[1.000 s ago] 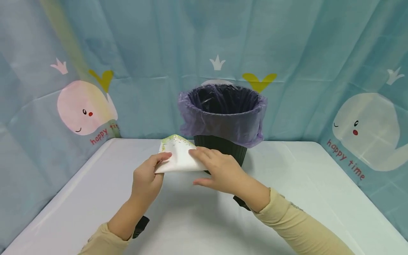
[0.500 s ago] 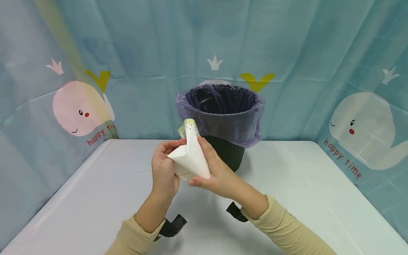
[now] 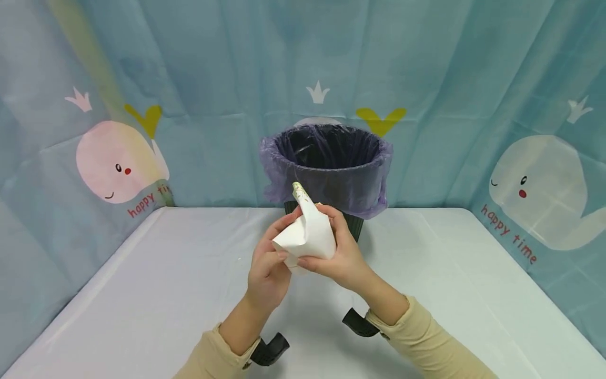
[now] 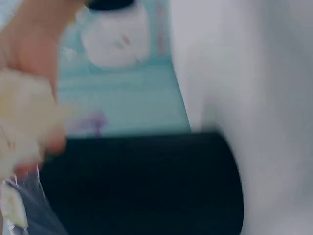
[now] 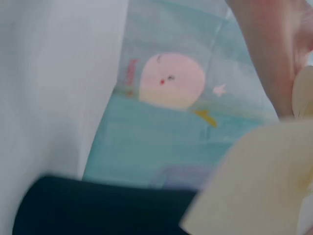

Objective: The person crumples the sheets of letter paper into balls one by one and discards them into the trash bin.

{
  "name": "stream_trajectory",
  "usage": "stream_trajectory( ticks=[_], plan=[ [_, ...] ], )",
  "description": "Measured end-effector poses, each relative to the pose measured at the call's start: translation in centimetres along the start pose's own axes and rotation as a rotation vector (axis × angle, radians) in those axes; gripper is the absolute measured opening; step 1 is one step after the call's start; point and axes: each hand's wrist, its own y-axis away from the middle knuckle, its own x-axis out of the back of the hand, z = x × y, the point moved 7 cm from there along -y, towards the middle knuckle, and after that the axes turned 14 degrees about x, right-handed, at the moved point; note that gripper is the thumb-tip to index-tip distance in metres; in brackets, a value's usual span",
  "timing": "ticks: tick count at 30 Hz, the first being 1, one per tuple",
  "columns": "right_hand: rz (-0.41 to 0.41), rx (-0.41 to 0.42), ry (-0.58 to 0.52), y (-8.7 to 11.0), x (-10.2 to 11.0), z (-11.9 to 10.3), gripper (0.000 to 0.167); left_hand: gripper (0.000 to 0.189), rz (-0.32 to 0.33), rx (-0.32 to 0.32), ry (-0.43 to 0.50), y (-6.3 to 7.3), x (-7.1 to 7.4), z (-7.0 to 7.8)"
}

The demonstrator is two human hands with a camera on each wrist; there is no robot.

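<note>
A white, stiff-looking paper piece (image 3: pixel 318 234) with a green-patterned edge is folded and crumpled between my hands. It has a curved edge in the right wrist view, where the paper (image 5: pixel 254 176) looks cream; its exact kind cannot be told. My left hand (image 3: pixel 268 273) grips its left side, thumb toward me. From the right, my right hand (image 3: pixel 345 261) holds it with the thumb in front and fingers behind. Both hands are above the table, in front of a dark trash can (image 3: pixel 355 226). The left wrist view shows the paper (image 4: pixel 22 107) blurred.
A purple bin liner (image 3: pixel 331 184) is folded over the trash can's rim. The can stands at the back of a white-covered table (image 3: pixel 142 295). Behind and beside it hangs a blue curtain (image 3: pixel 213 79) with whale prints. Black wrist mounts (image 3: pixel 271 350) stick out below the sleeves.
The paper has gone from a flat fold to a narrower, crumpled bundle. My left hand has moved right, closer to my right hand, which now grips the paper.
</note>
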Motion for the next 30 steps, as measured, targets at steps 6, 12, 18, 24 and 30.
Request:
stream_trajectory(
  ticks=[6, 12, 18, 24, 30],
  plan=[
    [0.033, -0.020, 0.134, 0.5, 0.9, 0.2, 0.058, 0.048, 0.083, 0.104, -0.217, 0.0, 0.5, -0.5],
    [0.004, 0.232, 0.288, 0.7, 0.5, -0.7, 0.038, 0.054, 0.138, 0.178, -0.292, -0.4, 0.8, -0.7],
    [-0.052, 0.388, 0.290, 0.5, 0.1, -1.2, 0.029, 0.062, 0.120, 0.239, -0.402, -0.9, 0.7, -1.3],
    [-0.146, 0.467, 0.300, -0.1, 0.1, -1.4, 0.032, 0.043, 0.146, 0.263, -0.530, -1.2, 0.7, -1.9],
    [-0.159, 0.579, 0.550, -0.3, 0.0, -2.2, 0.061, 0.082, 0.213, 0.324, -0.469, -1.2, 1.1, -2.3]
  ],
)
